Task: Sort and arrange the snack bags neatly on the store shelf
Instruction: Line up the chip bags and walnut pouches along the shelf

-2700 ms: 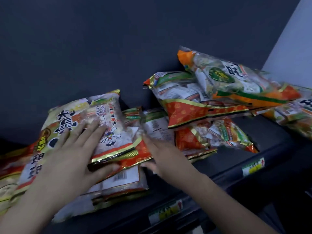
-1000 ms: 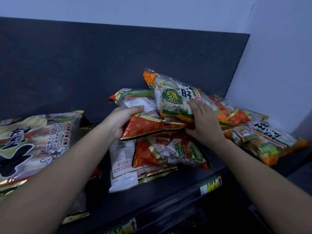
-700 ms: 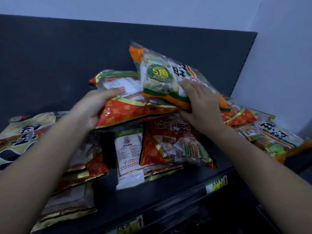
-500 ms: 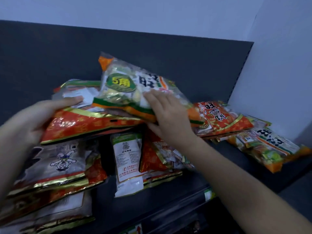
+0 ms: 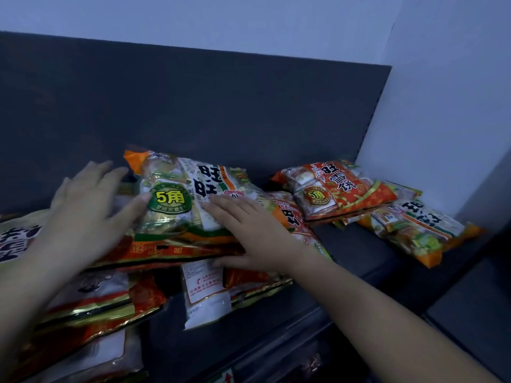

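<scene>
Orange-and-green snack bag [image 5: 190,197], clear-windowed, lies lengthwise toward the shelf back panel [image 5: 221,106]; left hand [image 5: 83,217] and right hand [image 5: 249,230] press it flat, fingers spread, gripping nothing.

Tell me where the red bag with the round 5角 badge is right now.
In the head view, the red bag lies right of centre near the shelf's back panel, overlapping an orange-edged bag, right of both hands.

Right of your right hand's fingers [image 5: 221,208], bare dark metal shelf [image 5: 356,244] lies open, bounded by the red crinkly snack bag [image 5: 343,189]. Ahead of your fingertips the dark back panel [image 5: 221,106] blocks passage.
</scene>
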